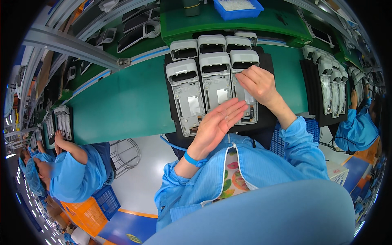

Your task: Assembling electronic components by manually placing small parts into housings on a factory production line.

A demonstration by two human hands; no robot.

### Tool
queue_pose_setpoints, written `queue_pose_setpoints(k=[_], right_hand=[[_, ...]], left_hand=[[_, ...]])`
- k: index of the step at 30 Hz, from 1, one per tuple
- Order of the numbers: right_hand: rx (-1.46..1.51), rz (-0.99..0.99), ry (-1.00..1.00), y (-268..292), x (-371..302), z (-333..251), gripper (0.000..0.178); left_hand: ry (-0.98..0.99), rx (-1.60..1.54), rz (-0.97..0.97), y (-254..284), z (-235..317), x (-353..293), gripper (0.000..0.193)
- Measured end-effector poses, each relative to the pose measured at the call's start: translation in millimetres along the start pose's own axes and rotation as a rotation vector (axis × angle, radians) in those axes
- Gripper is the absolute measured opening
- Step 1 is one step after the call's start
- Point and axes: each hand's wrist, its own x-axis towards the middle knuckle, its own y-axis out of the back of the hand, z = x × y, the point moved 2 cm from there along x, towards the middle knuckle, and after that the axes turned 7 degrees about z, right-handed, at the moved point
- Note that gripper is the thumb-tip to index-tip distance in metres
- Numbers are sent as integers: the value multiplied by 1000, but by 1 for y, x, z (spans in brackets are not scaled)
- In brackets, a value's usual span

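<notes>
My left hand (pixel 218 124) is palm up with its fingers stretched out, over the lower part of the white device housings. A faint pale spot shows near its finger bases; I cannot tell what it is. My right hand (pixel 260 85) is closed in a pinch above the right-hand housing (pixel 244 60), and whatever its fingertips hold is hidden. Beside it lie a middle housing (pixel 215 63) and a left housing (pixel 182 70), their open inner sides up. Behind them stands a second row of housings (pixel 212 42). All rest on a black mat (pixel 267 65).
A blue tray (pixel 241 14) of small clear pieces stands on the green shelf (pixel 269 28) beyond the mat. The green bench (pixel 122 98) runs left and right. More housings (pixel 331 81) lie at the right. Co-workers sit at the left (pixel 83 167) and right (pixel 355 128).
</notes>
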Motion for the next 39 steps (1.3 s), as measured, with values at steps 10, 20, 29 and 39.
queue_pose_setpoints(k=[10,20,29,39], right_hand=[[-30,-207,144,4,10,0,30],[38,-325,35,11,20,-6,27],[458,-145,-454,24,31,-72,14],[68,-66,-451,12,32,-108,17]], left_hand=[[-10,-6,-5,1,11,-2,50],[-21,-268,-52,1,15,-1,63],[-36,-350,-15,11,8,2,69],[-305,-112,-29,4,-2,2,68]])
